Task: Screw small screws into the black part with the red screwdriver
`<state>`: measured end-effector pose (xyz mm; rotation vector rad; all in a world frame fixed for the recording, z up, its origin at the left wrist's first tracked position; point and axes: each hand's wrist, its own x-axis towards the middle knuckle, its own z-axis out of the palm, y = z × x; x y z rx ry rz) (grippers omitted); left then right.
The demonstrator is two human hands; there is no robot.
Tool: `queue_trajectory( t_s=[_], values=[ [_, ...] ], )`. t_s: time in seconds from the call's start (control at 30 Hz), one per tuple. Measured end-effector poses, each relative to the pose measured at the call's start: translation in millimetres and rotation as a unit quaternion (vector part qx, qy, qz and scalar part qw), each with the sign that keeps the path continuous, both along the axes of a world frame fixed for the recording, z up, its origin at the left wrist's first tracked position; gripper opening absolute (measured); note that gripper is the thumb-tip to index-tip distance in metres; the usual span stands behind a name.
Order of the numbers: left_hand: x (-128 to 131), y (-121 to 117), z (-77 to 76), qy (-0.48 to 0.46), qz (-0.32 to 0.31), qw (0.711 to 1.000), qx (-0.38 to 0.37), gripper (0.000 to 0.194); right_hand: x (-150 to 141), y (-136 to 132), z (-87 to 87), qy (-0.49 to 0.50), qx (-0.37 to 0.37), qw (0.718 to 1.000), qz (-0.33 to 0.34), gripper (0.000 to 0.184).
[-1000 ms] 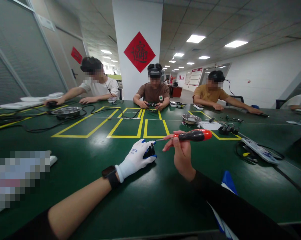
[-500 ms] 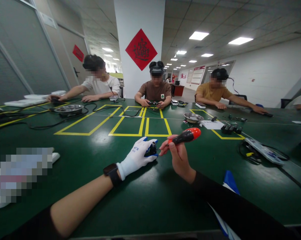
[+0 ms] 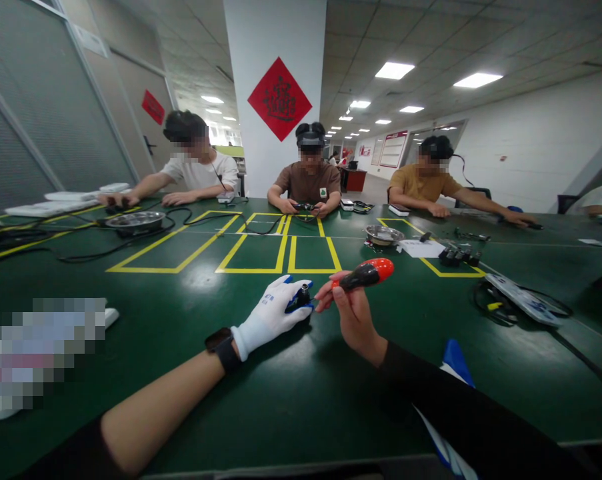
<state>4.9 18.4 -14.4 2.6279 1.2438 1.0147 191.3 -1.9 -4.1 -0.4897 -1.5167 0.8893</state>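
Observation:
My left hand (image 3: 275, 309), in a white glove with blue fingertips, is closed around a small black part with a shiny metal top (image 3: 305, 293). Its exact kind I cannot make out. My bare right hand (image 3: 351, 307) grips a screwdriver (image 3: 365, 274) with a red and black handle. The handle points up to the right, and the shaft is mostly hidden by my fingers. My right fingertips are close beside the black part; whether the screwdriver's tip touches it I cannot tell.
A blue and white glove (image 3: 458, 363) lies by my right forearm. Farther right are a power strip (image 3: 523, 300) with cables, several black parts (image 3: 459, 257), white paper (image 3: 421, 249) and a metal bowl (image 3: 383, 235). Another bowl (image 3: 135, 221) stands at left. Three people sit across the green table (image 3: 191, 400).
My right hand and the screwdriver have shifted slightly left, nearer the black part. My left hand keeps its hold. The whole view has moved a little.

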Motion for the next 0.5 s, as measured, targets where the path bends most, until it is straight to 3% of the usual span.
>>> queue_trajectory(
  t_s=[0.5],
  values=[
    [-2.4,4.4,-3.4,0.002,0.014,0.999,-0.04,0.054,0.6,1.9,0.4,0.002,-0.006,1.0,-0.014,0.017]
  ],
)
